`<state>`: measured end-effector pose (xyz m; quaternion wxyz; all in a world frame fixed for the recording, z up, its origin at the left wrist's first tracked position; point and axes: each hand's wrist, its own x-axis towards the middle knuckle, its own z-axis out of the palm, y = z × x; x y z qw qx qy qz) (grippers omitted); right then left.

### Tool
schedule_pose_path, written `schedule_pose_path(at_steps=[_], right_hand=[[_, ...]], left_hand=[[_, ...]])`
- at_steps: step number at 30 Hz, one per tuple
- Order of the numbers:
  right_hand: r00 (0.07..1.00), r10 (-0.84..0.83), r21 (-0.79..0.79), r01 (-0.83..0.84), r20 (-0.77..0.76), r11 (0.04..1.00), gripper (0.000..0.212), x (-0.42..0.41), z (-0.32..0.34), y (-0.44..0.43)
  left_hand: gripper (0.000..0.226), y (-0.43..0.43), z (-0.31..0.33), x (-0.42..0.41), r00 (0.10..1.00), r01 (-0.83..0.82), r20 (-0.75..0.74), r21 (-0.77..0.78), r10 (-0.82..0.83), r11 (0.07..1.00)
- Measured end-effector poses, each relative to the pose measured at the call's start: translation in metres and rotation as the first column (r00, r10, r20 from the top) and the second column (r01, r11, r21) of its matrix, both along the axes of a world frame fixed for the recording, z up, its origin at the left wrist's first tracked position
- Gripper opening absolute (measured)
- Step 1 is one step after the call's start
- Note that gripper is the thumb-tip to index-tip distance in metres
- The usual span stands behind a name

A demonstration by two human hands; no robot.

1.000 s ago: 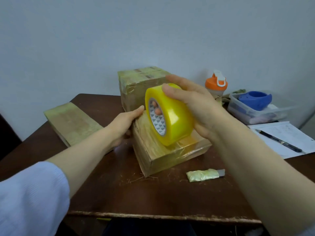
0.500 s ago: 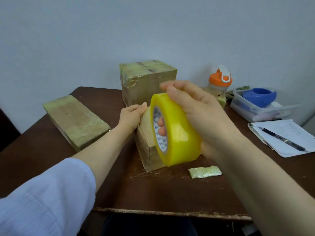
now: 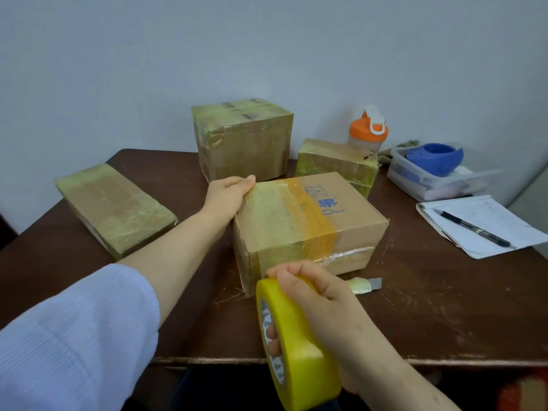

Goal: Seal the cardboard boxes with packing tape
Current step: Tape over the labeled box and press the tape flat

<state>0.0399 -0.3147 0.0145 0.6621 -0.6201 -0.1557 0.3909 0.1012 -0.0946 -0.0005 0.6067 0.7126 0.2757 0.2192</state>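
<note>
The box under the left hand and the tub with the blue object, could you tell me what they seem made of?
The box looks like matte brown cardboard: folded edges and printed blue marks, with glossy yellowish tape banded across it. The tub seems to be clear, smooth plastic, since its contents show through the wall.
</note>
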Motion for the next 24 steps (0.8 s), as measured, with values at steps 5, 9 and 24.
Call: schedule_pose_path(at_steps=[5,9,24], right_hand=[[0.994,0.083,-0.037,-0.086,-0.066,0.996,0.014,0.01,0.002,0.006],[0.989,0.1,-0.052,-0.106,-0.108,0.993,0.017,0.019,0.003,0.009],[0.993,0.088,-0.098,-0.096,-0.084,0.991,0.023,0.031,0.008,0.018]], left_hand=[[0.043,-0.004,0.03,0.007,0.933,0.191,-0.334,0.776,0.135,0.601],[0.092,-0.042,0.018,0.015,0.776,0.554,-0.631,0.699,0.024,0.453],[0.05,-0.013,0.021,-0.027,0.923,0.379,-0.205,0.625,-0.325,0.683]])
